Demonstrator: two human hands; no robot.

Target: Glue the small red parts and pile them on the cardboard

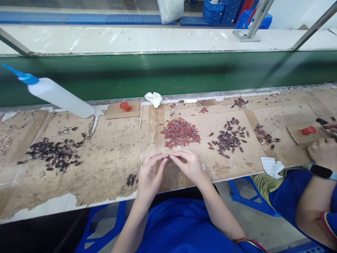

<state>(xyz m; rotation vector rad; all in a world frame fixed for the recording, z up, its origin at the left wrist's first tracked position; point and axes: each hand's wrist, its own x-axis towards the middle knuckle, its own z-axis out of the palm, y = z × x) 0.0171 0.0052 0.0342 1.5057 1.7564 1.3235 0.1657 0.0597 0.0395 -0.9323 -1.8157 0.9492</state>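
My left hand [152, 171] and my right hand [189, 164] meet fingertip to fingertip over the cardboard-covered bench. Pinched between them is a small dark and reddish part [168, 157], mostly hidden by the fingers. Just beyond my hands lies a heap of small red parts [181, 133] with metallic tips. To the right of it spreads a pile of dark and red parts [228, 140]. A little cluster of dark pieces [131, 179] sits beside my left hand. Farther left is a larger pile of dark brown-black pieces [56, 153].
A white squeeze bottle [60, 96] with a blue nozzle leans at the left. A red cup [125, 106] stands on cardboard near a thin stick [141, 118] and crumpled tissue [154, 99]. Behind runs a green belt [168, 72]. At the right, a co-worker's hand [322, 151] rests near another red cup [308, 130].
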